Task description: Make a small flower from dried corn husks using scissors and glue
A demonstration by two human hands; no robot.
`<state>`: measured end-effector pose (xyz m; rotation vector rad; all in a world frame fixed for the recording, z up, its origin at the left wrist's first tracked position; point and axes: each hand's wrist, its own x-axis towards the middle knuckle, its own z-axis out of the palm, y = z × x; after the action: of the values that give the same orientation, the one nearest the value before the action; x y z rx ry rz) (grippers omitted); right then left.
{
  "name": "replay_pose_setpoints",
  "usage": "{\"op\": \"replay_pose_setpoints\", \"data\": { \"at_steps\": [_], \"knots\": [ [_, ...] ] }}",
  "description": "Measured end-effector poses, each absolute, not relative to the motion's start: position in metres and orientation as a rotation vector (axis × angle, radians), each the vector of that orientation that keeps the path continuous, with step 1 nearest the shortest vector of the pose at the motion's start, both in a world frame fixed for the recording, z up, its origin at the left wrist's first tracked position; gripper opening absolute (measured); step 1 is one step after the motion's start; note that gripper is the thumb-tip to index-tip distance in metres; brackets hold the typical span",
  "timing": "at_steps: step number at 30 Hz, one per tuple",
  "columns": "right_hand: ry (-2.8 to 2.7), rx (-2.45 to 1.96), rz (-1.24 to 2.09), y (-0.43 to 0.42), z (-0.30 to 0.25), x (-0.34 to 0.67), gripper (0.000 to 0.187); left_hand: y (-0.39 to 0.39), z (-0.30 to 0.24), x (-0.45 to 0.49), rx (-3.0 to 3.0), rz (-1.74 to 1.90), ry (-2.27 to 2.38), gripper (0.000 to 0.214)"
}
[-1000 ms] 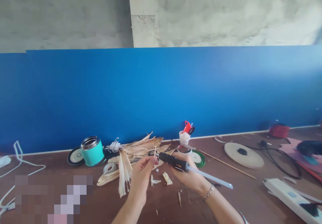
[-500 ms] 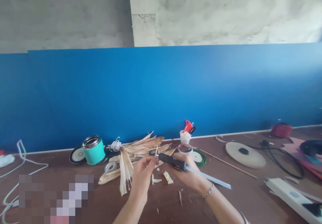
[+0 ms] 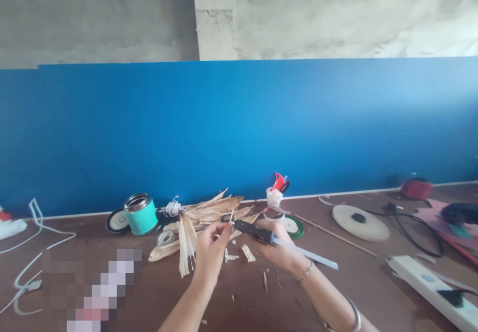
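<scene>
My right hand [image 3: 278, 250] is wrapped around a black hot glue gun [image 3: 256, 231], and a long translucent glue stick [image 3: 309, 254] sticks out of its back end. The gun's nozzle points left, right by the fingertips of my left hand [image 3: 212, 247]. Those fingers are pinched on a small, thin pale piece [image 3: 231, 216] whose kind is too small to make out. Behind my left hand lie dried corn husks [image 3: 212, 212], one bunch [image 3: 186, 245] hanging toward me. Husk scraps [image 3: 247, 253] are scattered on the table below my hands.
A turquoise metal-rimmed jar [image 3: 140, 215] and a tape roll [image 3: 165, 238] stand left. Behind my right hand are a white cup of tools [image 3: 274, 197] and a green ribbon spool [image 3: 297, 226]. Rightward lie a thin stick [image 3: 336, 236], a round lid [image 3: 358, 225] and a power strip [image 3: 425, 282].
The view has tilted slightly, so the table things sit a little higher. Both hands keep nearly the same pose, with the glue gun's nozzle still at the left fingertips.
</scene>
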<state>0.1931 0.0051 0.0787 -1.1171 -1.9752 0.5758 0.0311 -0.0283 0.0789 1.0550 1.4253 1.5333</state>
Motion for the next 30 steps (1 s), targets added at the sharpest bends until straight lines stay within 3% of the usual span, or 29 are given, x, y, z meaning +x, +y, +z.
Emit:
{"op": "replay_pose_setpoints", "data": {
  "at_steps": [30],
  "knots": [
    [-2.016,-1.141,0.54,0.0059,0.0811,0.1924,0.016,-0.0303,0.082,0.0323,1.065,1.536,1.449,0.028]
  ]
}}
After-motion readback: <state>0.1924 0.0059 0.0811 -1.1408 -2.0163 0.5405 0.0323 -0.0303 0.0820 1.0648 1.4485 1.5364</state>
